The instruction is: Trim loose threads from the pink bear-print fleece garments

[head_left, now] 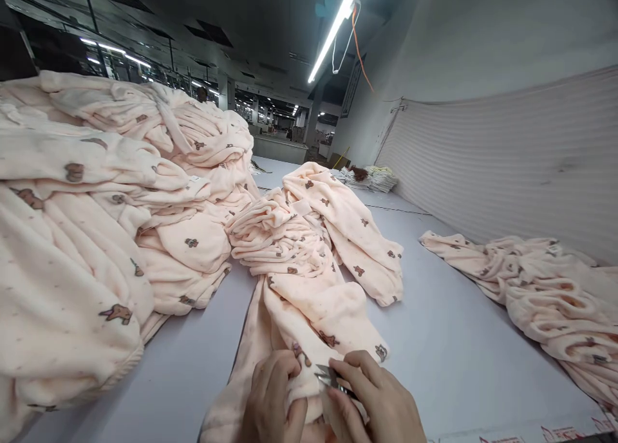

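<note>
Both hands pinch pink fleece garment (309, 301); right (381, 404) grips snips (331, 378).

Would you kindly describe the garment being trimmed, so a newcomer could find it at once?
On the long grey table, look between the tall stack and the low pile by the wall. The garment lies in the middle, its near end under both hands, the only one met by thread snips.

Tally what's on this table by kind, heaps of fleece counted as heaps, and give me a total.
Heaps of peach bear-print fleece garments: 3: big stack, middle heap, right heap
Thread snips: 1, in the right hand; left hand grips the middle heap's near end
Stack of folded pale cloth, far end: 1
Total: 5
</note>
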